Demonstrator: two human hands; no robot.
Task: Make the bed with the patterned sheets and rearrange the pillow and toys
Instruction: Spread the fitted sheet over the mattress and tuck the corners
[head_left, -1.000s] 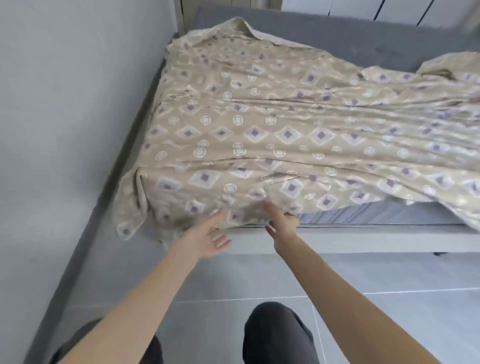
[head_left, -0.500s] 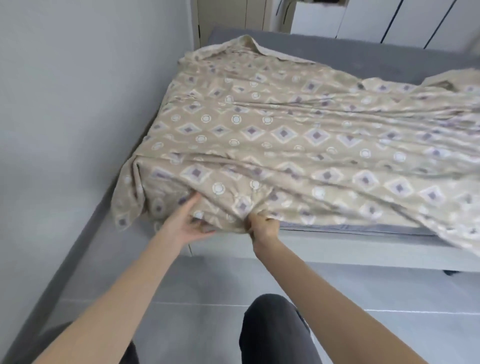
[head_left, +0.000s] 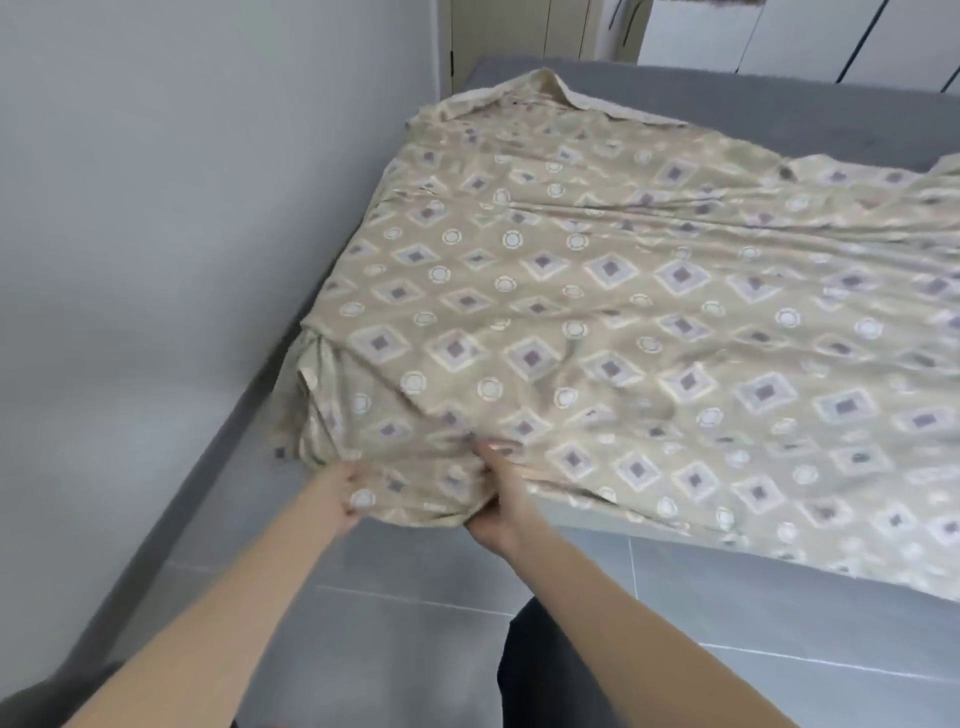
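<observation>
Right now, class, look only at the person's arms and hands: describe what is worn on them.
The left forearm and right forearm are bare as far as the frame shows; no sleeve is in view. The left hand and right hand wear no gloves, and neither wrist carries a watch or band. Motion blur hides any rings.
</observation>
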